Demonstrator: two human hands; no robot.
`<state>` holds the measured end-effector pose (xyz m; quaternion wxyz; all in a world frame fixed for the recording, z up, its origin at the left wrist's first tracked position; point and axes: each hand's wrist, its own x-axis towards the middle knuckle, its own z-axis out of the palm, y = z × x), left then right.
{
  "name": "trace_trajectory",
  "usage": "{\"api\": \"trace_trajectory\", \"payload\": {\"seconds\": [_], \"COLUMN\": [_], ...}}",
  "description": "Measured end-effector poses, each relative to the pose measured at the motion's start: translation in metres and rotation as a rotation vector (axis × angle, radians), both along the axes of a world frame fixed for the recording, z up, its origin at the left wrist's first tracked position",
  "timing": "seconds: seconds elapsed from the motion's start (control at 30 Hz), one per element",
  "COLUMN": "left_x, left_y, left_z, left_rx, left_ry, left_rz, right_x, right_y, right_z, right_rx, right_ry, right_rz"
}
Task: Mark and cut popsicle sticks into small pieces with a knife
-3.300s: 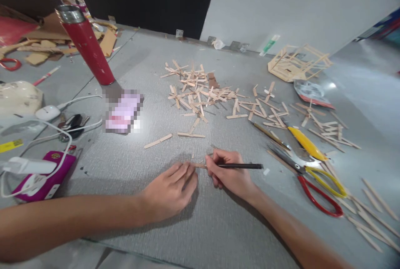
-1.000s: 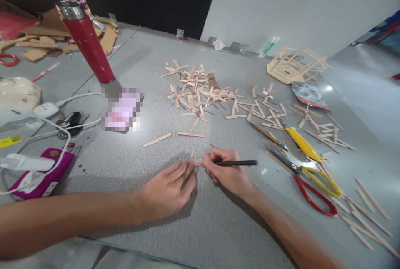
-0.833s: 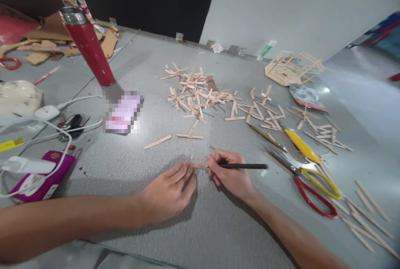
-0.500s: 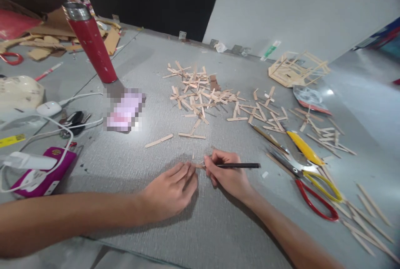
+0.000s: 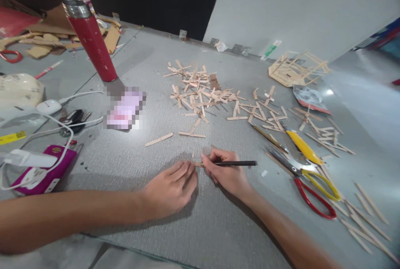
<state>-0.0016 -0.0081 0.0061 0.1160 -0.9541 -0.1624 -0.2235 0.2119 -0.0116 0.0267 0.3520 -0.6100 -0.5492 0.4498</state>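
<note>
Near the table's front, my left hand (image 5: 173,188) pinches a short piece of wooden stick (image 5: 198,164), most of which its fingers hide. My right hand (image 5: 226,173) grips a slim black pen-shaped tool (image 5: 239,163) like a pencil. The tool lies almost level, its back end pointing right and its tip at the wooden piece; whether that tip is a nib or a blade I cannot make out. Just beyond the hands lie a single notched stick (image 5: 159,139) and two sticks joined in a T (image 5: 192,135).
Many small stick pieces (image 5: 200,94) are heaped ahead. To the right lie a yellow cutter (image 5: 304,147), scissors (image 5: 315,198) with red and yellow handles, and a wooden frame model (image 5: 287,73). A red flask (image 5: 93,46), a blurred-out phone (image 5: 126,108) and a purple power strip (image 5: 50,169) with cables stand left.
The black tool and my right fingers have shifted very slightly left. My left hand still pinches the wooden piece, and the things on the table lie as before.
</note>
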Motion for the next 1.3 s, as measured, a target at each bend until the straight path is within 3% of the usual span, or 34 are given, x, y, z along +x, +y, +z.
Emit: {"api": "trace_trajectory", "payload": {"seconds": [0.3,0.83,1.3], "left_x": [-0.0004,-0.0006,-0.0013], "left_y": [0.0007,0.0005,0.0008], "left_z": [0.0010,0.0026,-0.0010], "left_rx": [0.001,-0.017,-0.014], "left_ry": [0.003,-0.017,0.020], "left_rz": [0.015,-0.006,-0.013], "right_x": [0.0022,-0.0015,-0.0029], "right_y": [-0.0009,0.0003,-0.0017], "right_z": [-0.0017,0.0036,-0.0005], "right_rx": [0.034,0.076,0.004], "right_ry": [-0.075,-0.162,0.031], "right_rz": [0.037,-0.029,-0.052]}}
